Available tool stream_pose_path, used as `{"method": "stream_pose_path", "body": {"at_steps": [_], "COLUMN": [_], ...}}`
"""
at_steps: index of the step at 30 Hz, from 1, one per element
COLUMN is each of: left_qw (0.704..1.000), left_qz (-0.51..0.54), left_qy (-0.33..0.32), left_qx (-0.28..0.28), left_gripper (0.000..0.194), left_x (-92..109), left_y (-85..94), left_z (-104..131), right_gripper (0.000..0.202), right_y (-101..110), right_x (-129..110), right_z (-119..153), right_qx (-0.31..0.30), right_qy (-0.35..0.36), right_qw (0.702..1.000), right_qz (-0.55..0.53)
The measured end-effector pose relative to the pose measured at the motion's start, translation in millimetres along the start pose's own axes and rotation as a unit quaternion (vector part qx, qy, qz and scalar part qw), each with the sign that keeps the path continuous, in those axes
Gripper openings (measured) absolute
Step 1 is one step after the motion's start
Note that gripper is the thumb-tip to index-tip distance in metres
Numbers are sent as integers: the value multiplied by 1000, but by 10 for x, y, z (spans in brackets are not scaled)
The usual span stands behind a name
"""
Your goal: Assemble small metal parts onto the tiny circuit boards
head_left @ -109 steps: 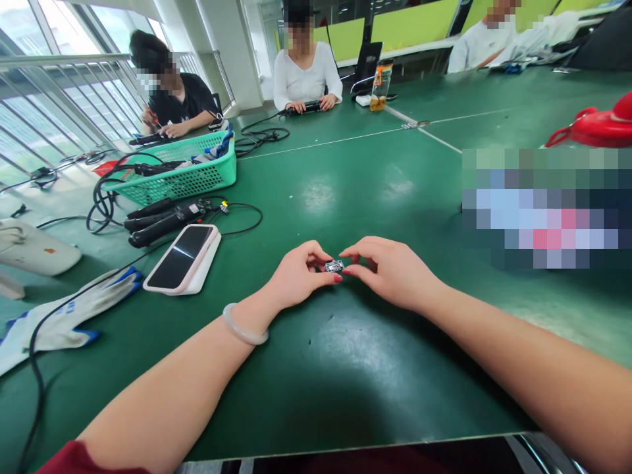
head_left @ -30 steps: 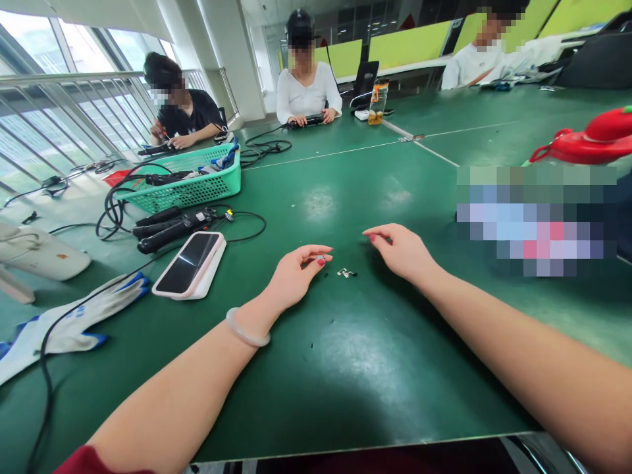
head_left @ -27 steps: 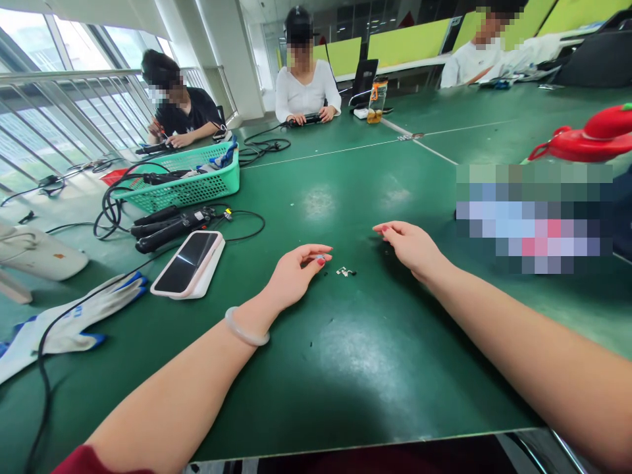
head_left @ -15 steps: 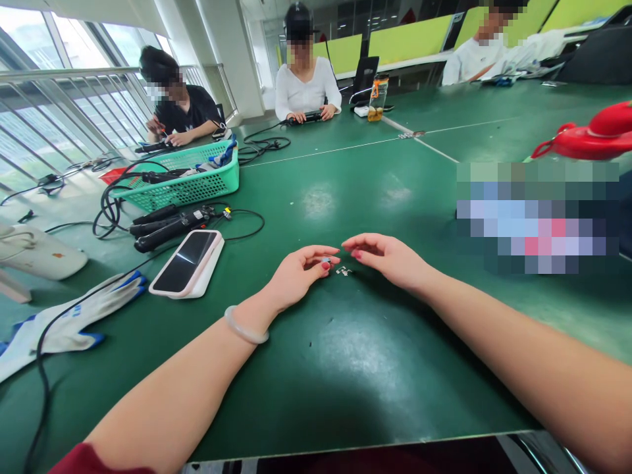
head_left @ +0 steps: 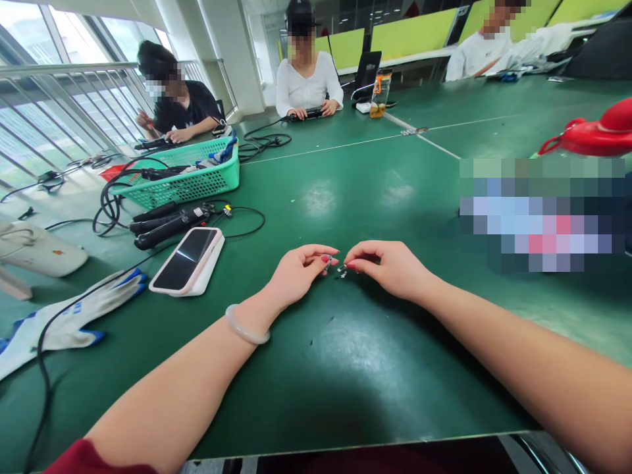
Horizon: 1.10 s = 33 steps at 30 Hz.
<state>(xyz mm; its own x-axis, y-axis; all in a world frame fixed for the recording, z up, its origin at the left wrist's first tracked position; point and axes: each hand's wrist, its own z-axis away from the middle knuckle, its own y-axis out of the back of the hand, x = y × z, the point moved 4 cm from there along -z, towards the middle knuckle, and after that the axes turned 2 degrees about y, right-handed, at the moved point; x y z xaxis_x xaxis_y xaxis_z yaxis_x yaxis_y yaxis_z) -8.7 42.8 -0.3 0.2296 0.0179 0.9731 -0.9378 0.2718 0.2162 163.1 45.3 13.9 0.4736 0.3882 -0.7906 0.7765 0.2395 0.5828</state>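
My left hand [head_left: 299, 273], with a pale bangle [head_left: 245, 327] on the wrist, is closed in a pinch. A small shiny silvery piece [head_left: 328, 263] shows between its thumb and fingers. Just to the right, my right hand [head_left: 389, 262] has thumb and index finger closed on another small silvery metal piece [head_left: 342, 269], held low over the green table [head_left: 355, 375]. The fingertips of both hands almost meet. Both pieces are too small for me to tell their kind, and I cannot make out whether they are joined.
To the left lie a phone [head_left: 186, 260], a glove [head_left: 74, 316] and black handheld devices [head_left: 170, 224] with cables. Behind them stands a green basket [head_left: 182, 187]. A bottle [head_left: 380, 95] and people sit across the table. A red-topped object [head_left: 587, 136] stands at the right.
My right hand has lowered and pinched the silvery piece that lay on the table between the hands. My left hand has barely moved; its piece is turned and shows more.
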Motion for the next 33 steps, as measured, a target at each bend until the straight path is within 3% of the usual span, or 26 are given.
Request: {"method": "stream_pose_path", "body": {"at_steps": [6,11,15,21,33], "left_qw": [999,998,997,971,950], "left_qz": [38,54,-50,-202,-271], "left_qy": [-4,-6,-51,-122,-151], "left_qx": [-20,-33,-13,28,36], "left_gripper": [31,39,39,36,35], "left_x": [-2,24,82,207,257], "left_y": [-47,-83,-77,-71,-96], "left_z": [2,38,94,156,180], "right_gripper": [12,23,36,46,43], "right_y": [-63,-114,-113,-103,-135], "right_x": [52,65,52,51,-2], "right_z": [0,-25,-19,-9,6], "right_qx": [14,49,64,74,77], "right_qy": [-56,-53,-67,-82,-50], "right_qw": [986,961,962,960,966], "right_qz": [-155,-269,-257,-258,-243]}}
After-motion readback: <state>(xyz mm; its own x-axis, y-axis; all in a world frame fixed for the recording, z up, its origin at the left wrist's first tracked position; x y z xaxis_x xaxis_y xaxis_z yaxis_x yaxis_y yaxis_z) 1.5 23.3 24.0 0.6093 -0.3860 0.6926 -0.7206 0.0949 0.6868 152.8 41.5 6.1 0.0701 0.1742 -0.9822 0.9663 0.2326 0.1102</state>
